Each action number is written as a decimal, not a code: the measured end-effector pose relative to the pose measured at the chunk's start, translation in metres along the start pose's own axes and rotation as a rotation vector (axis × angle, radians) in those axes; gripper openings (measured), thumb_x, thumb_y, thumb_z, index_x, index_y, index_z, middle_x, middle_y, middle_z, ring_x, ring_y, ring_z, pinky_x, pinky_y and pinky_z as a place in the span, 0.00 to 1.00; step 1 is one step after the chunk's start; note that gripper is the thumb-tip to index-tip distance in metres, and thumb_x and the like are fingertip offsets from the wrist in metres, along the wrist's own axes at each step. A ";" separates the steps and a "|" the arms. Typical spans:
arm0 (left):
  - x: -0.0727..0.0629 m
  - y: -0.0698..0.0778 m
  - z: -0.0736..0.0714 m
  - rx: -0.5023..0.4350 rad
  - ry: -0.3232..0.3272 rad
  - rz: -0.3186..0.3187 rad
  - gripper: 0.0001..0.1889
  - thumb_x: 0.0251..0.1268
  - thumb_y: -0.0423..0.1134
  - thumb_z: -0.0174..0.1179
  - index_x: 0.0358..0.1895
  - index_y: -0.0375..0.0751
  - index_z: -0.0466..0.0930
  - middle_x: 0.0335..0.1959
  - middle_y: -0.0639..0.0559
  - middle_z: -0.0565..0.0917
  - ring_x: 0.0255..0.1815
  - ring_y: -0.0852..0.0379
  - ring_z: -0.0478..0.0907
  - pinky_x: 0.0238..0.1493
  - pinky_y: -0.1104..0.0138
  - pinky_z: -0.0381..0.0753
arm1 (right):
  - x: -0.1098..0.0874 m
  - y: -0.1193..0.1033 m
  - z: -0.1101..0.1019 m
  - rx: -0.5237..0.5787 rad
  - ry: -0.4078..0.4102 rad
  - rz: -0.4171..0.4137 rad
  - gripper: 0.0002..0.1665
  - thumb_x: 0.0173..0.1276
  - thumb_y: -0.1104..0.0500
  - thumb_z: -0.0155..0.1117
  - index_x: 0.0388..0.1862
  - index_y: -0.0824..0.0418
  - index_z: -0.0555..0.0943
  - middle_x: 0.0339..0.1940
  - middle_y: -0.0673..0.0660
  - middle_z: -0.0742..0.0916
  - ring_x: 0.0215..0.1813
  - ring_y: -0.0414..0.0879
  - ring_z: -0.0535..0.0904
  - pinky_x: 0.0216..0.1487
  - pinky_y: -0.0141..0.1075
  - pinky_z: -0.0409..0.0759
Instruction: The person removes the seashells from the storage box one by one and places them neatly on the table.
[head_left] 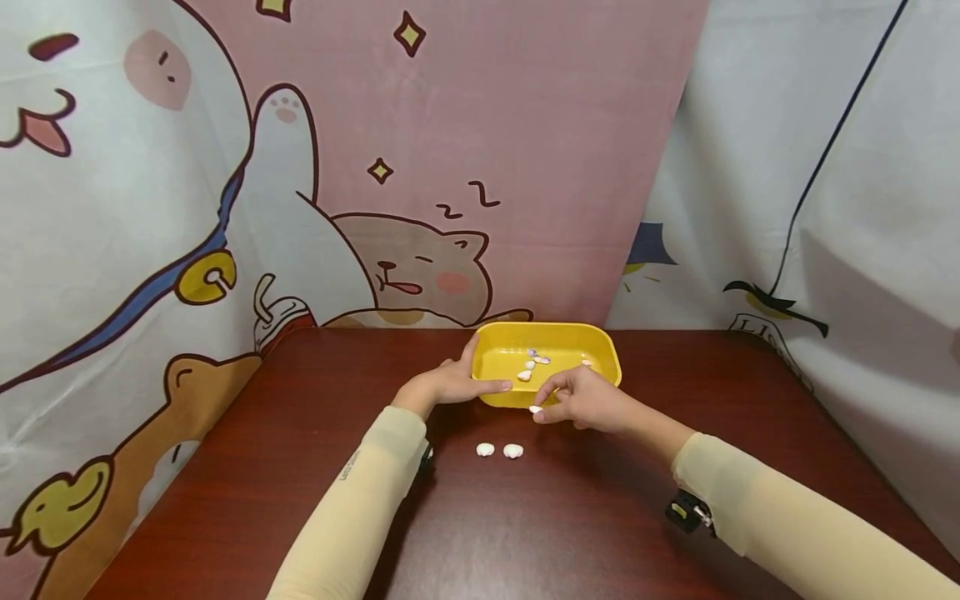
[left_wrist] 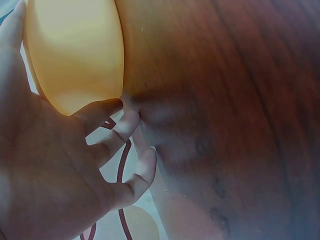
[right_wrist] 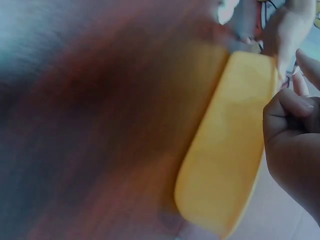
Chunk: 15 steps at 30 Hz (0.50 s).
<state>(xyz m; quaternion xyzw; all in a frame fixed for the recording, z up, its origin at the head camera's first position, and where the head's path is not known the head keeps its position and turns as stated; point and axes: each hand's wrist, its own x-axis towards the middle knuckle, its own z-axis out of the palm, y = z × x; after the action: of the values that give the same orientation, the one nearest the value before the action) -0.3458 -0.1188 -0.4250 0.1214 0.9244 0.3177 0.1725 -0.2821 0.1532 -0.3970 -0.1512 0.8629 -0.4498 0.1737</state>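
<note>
A yellow plastic basin (head_left: 497, 362) stands at the table's back edge. My left hand (head_left: 448, 384) grips its left end, with the thumb over the front rim; in the left wrist view the fingers spread around the yellow wall (left_wrist: 80, 50). Over the basin's front rim, my right hand (head_left: 596, 402) pinches a small white shell (head_left: 536, 409) between thumb and fingertips. The right wrist view shows that hand (right_wrist: 295, 135) with bent fingers beside the basin (right_wrist: 227, 130), the shell hidden. Several small white and purplish shells (head_left: 525, 376) lie inside the basin.
Two white shells (head_left: 485, 449) lie side by side on the dark red-brown table (head_left: 585, 533), in front of the basin. A cartoon-printed cloth (head_left: 525, 167) hangs right behind the table's back edge.
</note>
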 end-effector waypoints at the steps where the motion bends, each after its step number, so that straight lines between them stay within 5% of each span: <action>1: 0.000 0.000 0.000 -0.001 0.001 0.000 0.69 0.54 0.82 0.64 0.88 0.67 0.26 0.80 0.30 0.65 0.80 0.35 0.64 0.78 0.37 0.65 | -0.002 0.002 0.003 -0.003 -0.005 -0.001 0.12 0.63 0.56 0.82 0.41 0.58 0.89 0.14 0.46 0.68 0.15 0.41 0.59 0.21 0.30 0.63; 15: 0.000 0.002 0.001 -0.009 -0.002 -0.019 0.69 0.53 0.83 0.64 0.87 0.68 0.25 0.84 0.30 0.59 0.84 0.34 0.57 0.80 0.35 0.61 | -0.009 0.033 0.029 -0.161 -0.001 -0.092 0.08 0.62 0.58 0.82 0.36 0.55 0.89 0.15 0.44 0.72 0.19 0.38 0.65 0.23 0.29 0.64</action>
<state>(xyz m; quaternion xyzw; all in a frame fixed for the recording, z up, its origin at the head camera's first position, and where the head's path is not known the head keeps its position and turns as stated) -0.3449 -0.1171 -0.4246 0.1121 0.9240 0.3200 0.1770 -0.2644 0.1537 -0.4382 -0.2045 0.8882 -0.3867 0.1405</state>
